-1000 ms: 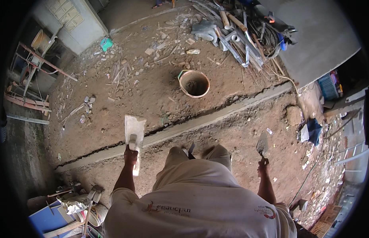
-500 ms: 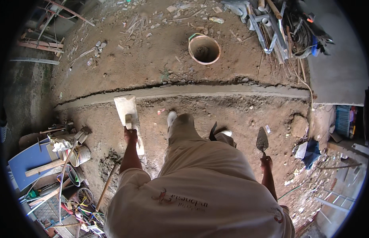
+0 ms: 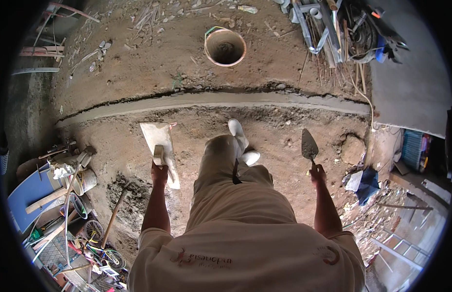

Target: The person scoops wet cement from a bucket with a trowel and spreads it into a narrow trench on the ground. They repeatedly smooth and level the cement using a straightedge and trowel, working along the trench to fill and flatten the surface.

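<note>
My left hand [image 3: 159, 173] is closed round the block handle of a pale, flat plastering float [image 3: 157, 138], held out over the dirt short of the cement strip. In my right hand [image 3: 318, 174] is a pointed trowel [image 3: 309, 144], gripped by its handle, its grey blade aimed away from me. Ahead of both tools runs a long, smooth strip of grey cement [image 3: 221, 100], with a dark gap along its far edge. Beyond it a bucket [image 3: 225, 47] stands on the dirt with some grey mix inside.
At left lie a blue board [image 3: 29, 199], a small bicycle [image 3: 111, 258] and a long wooden handle [image 3: 114, 218] by a dark mortar patch. Metal and wood scraps [image 3: 328, 29] are heaped at the far right. A dark blue bag [image 3: 367, 186] and rubble lie to the right.
My view has shifted to the right, and my feet have stepped along the strip. The trowel has moved up and farther out. Both hands keep their tools.
</note>
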A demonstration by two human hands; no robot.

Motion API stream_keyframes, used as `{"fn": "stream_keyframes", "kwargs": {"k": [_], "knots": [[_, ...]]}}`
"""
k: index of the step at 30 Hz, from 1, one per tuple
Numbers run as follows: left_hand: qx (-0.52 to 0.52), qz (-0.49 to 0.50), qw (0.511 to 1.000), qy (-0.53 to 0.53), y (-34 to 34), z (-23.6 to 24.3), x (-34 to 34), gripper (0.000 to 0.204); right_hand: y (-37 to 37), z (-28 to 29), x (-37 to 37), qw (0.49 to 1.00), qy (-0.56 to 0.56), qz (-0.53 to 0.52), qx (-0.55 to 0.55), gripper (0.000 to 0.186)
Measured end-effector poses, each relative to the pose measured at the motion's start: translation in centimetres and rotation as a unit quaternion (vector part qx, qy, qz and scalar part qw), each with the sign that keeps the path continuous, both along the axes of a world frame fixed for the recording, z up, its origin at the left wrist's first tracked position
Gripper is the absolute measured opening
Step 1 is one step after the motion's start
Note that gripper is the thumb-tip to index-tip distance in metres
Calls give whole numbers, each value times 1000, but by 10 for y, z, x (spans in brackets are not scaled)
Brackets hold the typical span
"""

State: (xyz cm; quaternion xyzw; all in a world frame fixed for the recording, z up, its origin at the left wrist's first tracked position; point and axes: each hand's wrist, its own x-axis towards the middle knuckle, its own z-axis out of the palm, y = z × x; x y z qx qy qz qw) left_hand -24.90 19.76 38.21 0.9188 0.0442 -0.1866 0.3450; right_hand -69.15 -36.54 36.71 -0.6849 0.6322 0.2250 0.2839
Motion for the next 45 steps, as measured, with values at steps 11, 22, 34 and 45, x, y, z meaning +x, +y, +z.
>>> {"fn": "stream_keyframes", "kwargs": {"k": [11, 22, 34, 45], "knots": [[-57, 127, 990, -8, -164, -95, 28, 37, -108, -15, 217, 976, 21, 215, 13, 44], [42, 103, 987, 115, -144, -145, -53, 55, -155, -147, 469, 956, -170, 239, 26, 54], [181, 29, 970, 161, -111, -172, -119, 39, -109, -261, 580, 943, -273, 159, 105, 52], [228, -263, 926, 144, -230, -249, 6, 33, -100, -259, 424, 962, -226, 105, 110, 52]]}}
